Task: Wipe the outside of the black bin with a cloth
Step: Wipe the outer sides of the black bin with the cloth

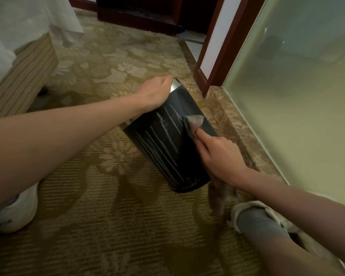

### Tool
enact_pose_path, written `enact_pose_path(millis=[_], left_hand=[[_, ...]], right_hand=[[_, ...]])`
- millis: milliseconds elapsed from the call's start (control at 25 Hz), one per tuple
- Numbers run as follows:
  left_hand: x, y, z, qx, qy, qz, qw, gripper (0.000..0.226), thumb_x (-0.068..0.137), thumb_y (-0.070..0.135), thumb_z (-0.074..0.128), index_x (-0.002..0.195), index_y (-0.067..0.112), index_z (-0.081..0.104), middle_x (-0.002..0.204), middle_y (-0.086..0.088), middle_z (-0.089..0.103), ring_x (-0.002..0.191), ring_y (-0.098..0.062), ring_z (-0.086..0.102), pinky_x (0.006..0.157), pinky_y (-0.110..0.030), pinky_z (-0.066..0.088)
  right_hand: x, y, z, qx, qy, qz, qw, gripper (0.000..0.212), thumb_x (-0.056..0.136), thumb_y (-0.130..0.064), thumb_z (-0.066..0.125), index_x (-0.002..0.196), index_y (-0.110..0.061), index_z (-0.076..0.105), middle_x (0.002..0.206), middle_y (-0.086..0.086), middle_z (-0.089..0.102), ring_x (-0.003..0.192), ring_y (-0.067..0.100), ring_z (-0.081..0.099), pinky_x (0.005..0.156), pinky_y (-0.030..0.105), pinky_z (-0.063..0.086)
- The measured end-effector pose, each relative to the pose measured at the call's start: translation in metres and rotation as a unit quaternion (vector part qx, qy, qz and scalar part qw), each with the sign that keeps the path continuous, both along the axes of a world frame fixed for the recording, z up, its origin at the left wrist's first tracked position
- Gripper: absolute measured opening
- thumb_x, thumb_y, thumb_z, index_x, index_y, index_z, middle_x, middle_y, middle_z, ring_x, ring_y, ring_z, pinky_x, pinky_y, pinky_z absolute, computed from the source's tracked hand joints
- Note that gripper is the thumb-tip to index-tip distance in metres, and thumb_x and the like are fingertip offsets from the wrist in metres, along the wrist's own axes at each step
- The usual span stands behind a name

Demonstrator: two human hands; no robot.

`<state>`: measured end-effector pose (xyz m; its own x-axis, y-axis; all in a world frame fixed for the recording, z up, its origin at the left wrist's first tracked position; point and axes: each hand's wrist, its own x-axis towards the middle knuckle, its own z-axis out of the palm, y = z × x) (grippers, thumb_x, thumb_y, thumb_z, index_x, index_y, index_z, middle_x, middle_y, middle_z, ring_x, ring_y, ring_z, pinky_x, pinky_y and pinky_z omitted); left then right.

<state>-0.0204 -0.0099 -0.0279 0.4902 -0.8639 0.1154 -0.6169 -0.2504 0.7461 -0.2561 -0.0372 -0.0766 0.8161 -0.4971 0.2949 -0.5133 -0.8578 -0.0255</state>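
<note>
Both hands are on the black bin point(167, 140), which lies tipped on the carpet point(108, 226) just ahead of me: my left hand point(153, 92) grips the metal rim point(175, 84) at the far end, and my right hand point(219, 156) presses the grey cloth point(194, 121) flat against the upper side wall. Its long axis runs away from me, rim far, base near. I judge the right hand nearer, so strokes should follow that axis.
</note>
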Motion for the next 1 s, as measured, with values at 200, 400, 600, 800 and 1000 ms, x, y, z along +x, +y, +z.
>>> enact_pose_path(millis=[200, 400, 600, 800, 1000], left_hand=[[0.001, 0.005, -0.001, -0.008, -0.012, -0.017, 1.0, 0.046, 0.1, 0.038, 0.019, 0.095, 0.01, 0.056, 0.1, -0.008, 0.061, 0.093, -0.026, 0.055, 0.085, -0.039, 0.042], [-0.005, 0.004, 0.001, -0.008, -0.033, -0.03, 0.999, 0.041, 0.102, 0.035, 0.019, 0.08, 0.017, 0.049, 0.09, -0.004, 0.056, 0.083, -0.02, 0.05, 0.072, -0.033, 0.033], [-0.006, 0.006, 0.0, -0.009, -0.048, -0.032, 0.998, 0.039, 0.101, 0.035, 0.019, 0.069, 0.026, 0.04, 0.078, 0.004, 0.051, 0.08, -0.021, 0.048, 0.07, -0.033, 0.029], [-0.009, 0.006, 0.002, -0.011, -0.033, -0.033, 0.999, 0.04, 0.1, 0.037, 0.018, 0.071, 0.024, 0.042, 0.085, -0.004, 0.055, 0.084, -0.024, 0.052, 0.071, -0.034, 0.034], [-0.017, 0.011, 0.008, -0.014, -0.054, -0.033, 0.998, 0.042, 0.101, 0.035, 0.018, 0.08, 0.018, 0.051, 0.094, -0.008, 0.06, 0.089, -0.028, 0.054, 0.076, -0.036, 0.038]], right_hand=[[-0.024, 0.01, -0.029, -0.115, 0.196, 0.218, 0.949, 0.044, 0.09, -0.029, 0.054, 0.134, -0.029, 0.048, 0.082, -0.001, 0.063, 0.055, 0.019, 0.061, 0.043, 0.025, 0.027], [0.0, -0.008, 0.008, -0.029, 0.027, 0.027, 0.999, 0.021, 0.102, -0.035, 0.036, 0.119, -0.031, 0.047, 0.081, -0.004, 0.062, 0.064, 0.024, 0.064, 0.049, 0.03, 0.037], [-0.013, 0.016, -0.021, -0.073, 0.169, 0.197, 0.963, 0.047, 0.088, -0.033, 0.049, 0.134, -0.028, 0.042, 0.083, 0.001, 0.062, 0.059, 0.022, 0.062, 0.042, 0.028, 0.036], [0.002, -0.001, 0.003, -0.03, 0.004, 0.05, 0.998, 0.03, 0.102, -0.035, 0.034, 0.13, -0.033, 0.043, 0.08, -0.003, 0.06, 0.06, 0.024, 0.062, 0.046, 0.032, 0.04], [-0.003, 0.01, -0.003, -0.062, 0.081, 0.096, 0.99, 0.033, 0.096, -0.032, 0.045, 0.129, -0.029, 0.042, 0.082, -0.001, 0.059, 0.062, 0.028, 0.063, 0.045, 0.034, 0.041]])
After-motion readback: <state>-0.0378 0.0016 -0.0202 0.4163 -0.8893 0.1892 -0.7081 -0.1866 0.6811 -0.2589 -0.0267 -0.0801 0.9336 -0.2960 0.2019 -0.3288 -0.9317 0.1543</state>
